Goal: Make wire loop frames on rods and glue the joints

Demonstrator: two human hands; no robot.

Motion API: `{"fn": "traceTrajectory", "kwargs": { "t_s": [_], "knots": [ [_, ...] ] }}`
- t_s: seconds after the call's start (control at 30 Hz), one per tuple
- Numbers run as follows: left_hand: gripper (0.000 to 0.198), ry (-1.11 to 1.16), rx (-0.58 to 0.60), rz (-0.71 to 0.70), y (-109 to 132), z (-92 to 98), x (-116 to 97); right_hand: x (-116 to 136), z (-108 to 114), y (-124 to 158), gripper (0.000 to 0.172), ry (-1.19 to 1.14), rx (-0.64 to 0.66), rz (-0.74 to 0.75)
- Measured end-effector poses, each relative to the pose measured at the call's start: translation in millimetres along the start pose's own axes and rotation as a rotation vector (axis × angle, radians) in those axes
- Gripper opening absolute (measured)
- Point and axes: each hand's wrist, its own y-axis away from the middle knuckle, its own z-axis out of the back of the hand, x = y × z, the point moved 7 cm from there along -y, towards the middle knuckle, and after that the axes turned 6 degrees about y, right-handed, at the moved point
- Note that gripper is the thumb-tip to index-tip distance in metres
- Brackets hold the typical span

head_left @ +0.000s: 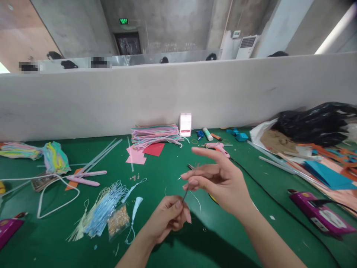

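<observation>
Left hand [170, 215] nearly closed, fingers curled, thumb and fingers gripping the lower part of a thin dark strand [185, 195]. Strand looks slim, straight, greyish-brown, top leaning right, held above the green tabletop [164, 169]; material unclear, upper tip blurred. Right hand [223, 182] pinches it higher up, index finger raised clear.

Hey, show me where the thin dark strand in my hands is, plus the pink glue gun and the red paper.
Thin dark strand [185, 194]: head view, its middle stretch.
Pink glue gun [215, 145]: head view, its body.
Red paper [154, 149]: head view, its visible middle.
</observation>
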Motion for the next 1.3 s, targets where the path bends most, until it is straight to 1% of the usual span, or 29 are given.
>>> {"fn": "traceTrajectory", "kwargs": {
  "t_s": [0.03,0.07,0.13,0.17,0.23,0.3,0.37,0.5,0.57,0.67,0.77,0.83,0.93,1.03,1.1,1.17,1.3],
  "knots": [
    [0.044,0.013,0.016,0.019,1.0,-0.1,1.8,-0.9,-0.6,-1.0,0.043,-0.025,0.031,-0.01],
    [0.045,0.026,0.037,0.042,2.2,-0.8,3.9,-1.4,-1.3,-2.5,0.037,-0.052,0.071,-0.012],
    [0.047,0.045,0.095,0.095,4.8,-4.8,8.7,-2.3,-2.4,-6.9,0.02,-0.112,0.17,-0.007],
    [0.049,0.053,0.127,0.121,6.0,-7.4,11.1,-3.0,-2.5,-9.5,0.014,-0.141,0.216,-0.01],
    [0.051,0.065,0.173,0.159,7.3,-12.3,14.6,-5.2,-1.6,-15.1,0.013,-0.169,0.28,-0.034],
    [0.05,0.073,0.184,0.165,6.7,-14.6,15.2,-6.7,0.0,-20.4,0.015,-0.142,0.302,-0.061],
    [0.044,0.076,0.157,0.134,4.5,-13.6,12.5,-5.6,3.0,-24.4,0.016,-0.08,0.274,-0.069],
    [0.031,0.06,0.055,0.039,0.2,-5.2,4.6,-0.8,12.6,-25.7,0.017,0.062,0.127,-0.057],
    [0.029,0.04,0.015,0.012,-0.9,-1.5,3.6,0.1,15.1,-22.7,0.019,0.111,0.082,-0.062],
    [0.032,0.0,-0.006,0.004,-1.9,-0.5,4.3,1.2,15.8,-17.6,0.021,0.157,0.054,-0.068],
    [0.035,-0.057,-0.015,-0.019,-2.6,-5.0,-1.5,4.7,15.1,-14.2,0.021,0.201,0.022,-0.062],
    [0.037,-0.12,-0.029,-0.066,-2.3,-10.9,-12.5,9.8,12.2,-12.3,0.018,0.237,0.011,-0.041],
    [0.04,-0.232,-0.036,-0.202,0.6,-23.8,-35.7,21.2,4.5,-7.8,0.013,0.324,-0.002,0.015],
    [0.033,-0.282,-0.067,-0.329,4.0,-32.5,-51.3,32.2,-3.8,-1.1,0.009,0.384,-0.023,0.07],
    [0.029,-0.259,-0.065,-0.374,4.3,-36.0,-53.1,36.7,-6.8,3.1,0.016,0.399,-0.045,0.101],
    [0.028,-0.196,-0.044,-0.386,3.1,-38.4,-50.3,38.3,-6.8,6.2,0.021,0.403,-0.078,0.125],
    [0.028,-0.101,-0.01,-0.353,0.2,-42.4,-42.7,33.8,-5.8,9.4,0.011,0.389,-0.069,0.142]
  ]
}}
